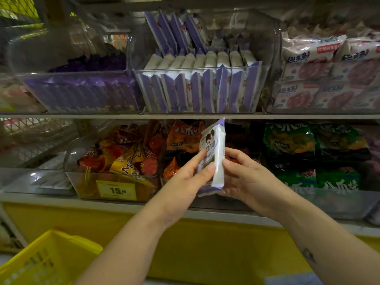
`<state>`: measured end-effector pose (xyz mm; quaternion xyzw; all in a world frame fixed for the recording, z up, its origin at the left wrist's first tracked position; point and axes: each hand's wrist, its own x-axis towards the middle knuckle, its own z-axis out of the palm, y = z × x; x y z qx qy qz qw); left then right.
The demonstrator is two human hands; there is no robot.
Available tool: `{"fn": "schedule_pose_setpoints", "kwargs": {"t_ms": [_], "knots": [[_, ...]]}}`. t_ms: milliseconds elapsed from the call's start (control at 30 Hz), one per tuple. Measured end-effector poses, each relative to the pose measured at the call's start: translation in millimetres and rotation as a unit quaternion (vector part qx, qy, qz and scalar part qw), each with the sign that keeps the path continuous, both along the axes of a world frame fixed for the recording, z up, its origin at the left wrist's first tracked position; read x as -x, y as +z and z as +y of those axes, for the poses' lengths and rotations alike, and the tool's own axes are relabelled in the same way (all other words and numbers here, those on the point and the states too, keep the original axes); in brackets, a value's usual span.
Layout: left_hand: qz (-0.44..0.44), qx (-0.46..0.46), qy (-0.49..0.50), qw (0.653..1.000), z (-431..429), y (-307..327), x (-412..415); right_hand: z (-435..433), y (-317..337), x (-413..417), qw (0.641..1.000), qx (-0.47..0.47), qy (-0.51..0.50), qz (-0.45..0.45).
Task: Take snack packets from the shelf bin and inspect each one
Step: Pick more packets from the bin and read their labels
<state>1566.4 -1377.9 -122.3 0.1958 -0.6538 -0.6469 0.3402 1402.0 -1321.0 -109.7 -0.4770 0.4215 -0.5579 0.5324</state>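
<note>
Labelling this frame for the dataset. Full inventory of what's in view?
held packet: one, white-purple, before lower shelf
bin packets: many, purple-white, upper middle bin
dark packets: many, dark purple, upper left bin
pink packets: several, white-pink, upper right bin
mixed snacks: many, red-yellow, lower left bin
orange packets: few, orange, lower middle
green packets: several, green, lower right
price tag: one, yellow, lower left bin front
basket: one, yellow, bottom left
left hand: one, grips held packet
right hand: one, grips held packet
</note>
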Motion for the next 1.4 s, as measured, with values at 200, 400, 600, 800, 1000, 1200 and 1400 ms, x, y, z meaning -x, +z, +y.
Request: {"fn": "schedule_pose_setpoints", "kwargs": {"t_ms": [200,400,600,800,1000,1200,1400], "knots": [[0.050,-0.088,-0.059,0.993,-0.8,5.1,-8.0,0.0,-1.3,-5.4,0.994,-0.001,-0.048,0.097],[0.081,-0.142,-0.119,0.979,-4.1,5.9,-12.5,-2.2,-3.1,-4.4,0.984,0.001,-0.108,0.139],[0.072,-0.128,-0.072,0.987,-5.8,-1.7,-9.2,-1.8,-7.0,-3.6,0.978,0.030,-0.152,0.136],[0.002,0.005,0.055,0.998,-6.2,-2.1,-7.8,-1.7,-13.6,-2.6,0.976,0.057,-0.122,0.170],[-0.027,0.064,0.120,0.990,-8.9,-3.5,-11.6,2.0,-11.7,-13.4,0.939,0.127,-0.149,0.284],[-0.008,-0.008,0.107,0.994,-4.6,-2.9,-11.6,6.2,-7.8,-27.2,0.894,0.195,-0.177,0.362],[0.043,-0.048,0.096,0.993,-5.4,-5.7,-11.8,7.8,-8.1,-33.5,0.889,0.206,-0.169,0.373]]}}
